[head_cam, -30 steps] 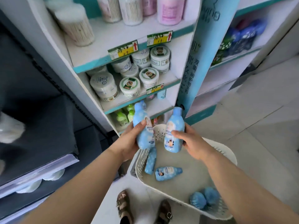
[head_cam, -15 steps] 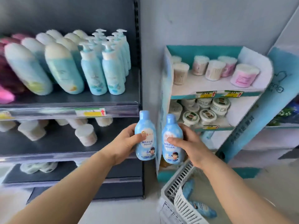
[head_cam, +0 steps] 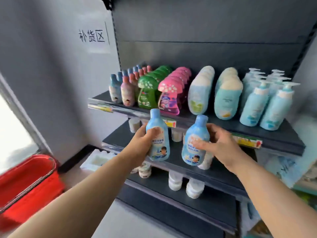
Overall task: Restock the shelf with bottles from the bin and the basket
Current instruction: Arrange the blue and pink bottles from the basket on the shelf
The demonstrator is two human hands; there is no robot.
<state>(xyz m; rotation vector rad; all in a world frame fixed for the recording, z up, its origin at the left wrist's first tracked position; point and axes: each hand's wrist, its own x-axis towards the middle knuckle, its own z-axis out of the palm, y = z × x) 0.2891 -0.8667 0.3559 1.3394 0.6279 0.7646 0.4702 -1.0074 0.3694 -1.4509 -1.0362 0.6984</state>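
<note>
The left pale-blue plastic bottle and the right pale-blue plastic bottle each show a whitish label panel and a dark-haired cartoon child. The dark grey metal shelf carries green white-spotted plastic bottles, pink white-spotted plastic bottles, pale-blue cream-capped oval bottles and light-blue pump bottles. The red plastic basket shows dark lines along its rim

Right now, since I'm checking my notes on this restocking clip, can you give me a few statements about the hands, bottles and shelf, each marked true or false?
1. The left hand grips the left blue bottle; the right hand grips the right blue bottle. True.
2. Both blue bottles stand on the shelf. False: both are held in front of it.
3. The red basket sits right of the shelf. False: it is low on the left.
4. The green bottles stand left of the pink bottles. True.
5. The pump bottles stand at the shelf's left end. False: they are at its right end.
</note>
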